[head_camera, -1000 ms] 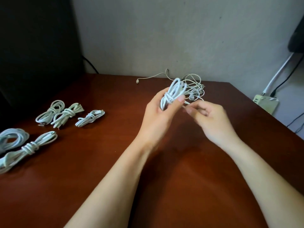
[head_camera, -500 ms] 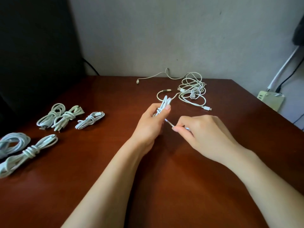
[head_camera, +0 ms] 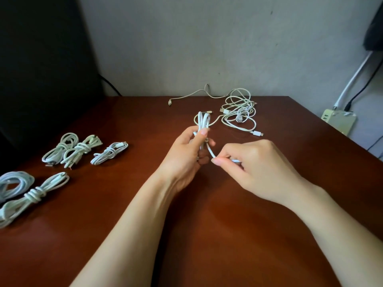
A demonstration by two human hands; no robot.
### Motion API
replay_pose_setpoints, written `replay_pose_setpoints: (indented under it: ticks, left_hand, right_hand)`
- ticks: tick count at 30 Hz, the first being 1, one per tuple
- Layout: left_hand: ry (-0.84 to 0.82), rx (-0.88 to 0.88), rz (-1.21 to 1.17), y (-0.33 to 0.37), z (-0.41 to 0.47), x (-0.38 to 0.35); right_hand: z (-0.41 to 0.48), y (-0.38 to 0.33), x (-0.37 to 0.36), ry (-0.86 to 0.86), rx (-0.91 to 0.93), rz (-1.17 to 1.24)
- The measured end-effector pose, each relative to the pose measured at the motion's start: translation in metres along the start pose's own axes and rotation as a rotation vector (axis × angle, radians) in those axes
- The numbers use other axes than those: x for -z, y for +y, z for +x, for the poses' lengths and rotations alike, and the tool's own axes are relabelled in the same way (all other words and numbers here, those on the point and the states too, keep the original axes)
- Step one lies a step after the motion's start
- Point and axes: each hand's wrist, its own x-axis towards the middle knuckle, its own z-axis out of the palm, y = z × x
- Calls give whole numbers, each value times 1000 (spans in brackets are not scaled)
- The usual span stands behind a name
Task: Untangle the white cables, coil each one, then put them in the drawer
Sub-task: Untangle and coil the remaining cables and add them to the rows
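Observation:
My left hand (head_camera: 186, 156) grips a folded bundle of white cable (head_camera: 202, 123) upright above the brown table (head_camera: 207, 235). My right hand (head_camera: 257, 170) pinches the loose end of that same cable (head_camera: 210, 151), which runs from the bundle's middle. A tangle of white cables (head_camera: 239, 111) lies at the back of the table, just beyond both hands. Several coiled and tied white cables lie on the left: three in a row (head_camera: 83, 151) and two larger ones (head_camera: 31, 193) near the left edge. No drawer is in view.
A beige power strip (head_camera: 339, 123) sits off the table's right edge by the wall, with white and black cords rising from it. A dark panel (head_camera: 41, 69) stands at the back left. The table's right edge slants close to my right arm.
Both hands have come down and nearer to me from in front of the tangle. My right hand has drawn the cable's loose end out to the right of the bundle.

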Motion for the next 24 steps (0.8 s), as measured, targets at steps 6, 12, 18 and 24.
replay_pose_setpoints:
  ticks: [6, 12, 18, 24]
  left_hand:
    - [8, -145, 444, -8, 1, 5]
    - [-86, -156, 775, -5, -3, -1]
    - [-242, -93, 814, -2, -12, -8]
    - [-289, -50, 897, -3, -12, -10]
  right_hand:
    - [-1, -3, -7, -91, -28, -127]
    - [0, 1, -8, 4, 94, -178]
    - [3, 16, 4, 128, 125, -117]
    - [4, 31, 15, 43, -115, 68]
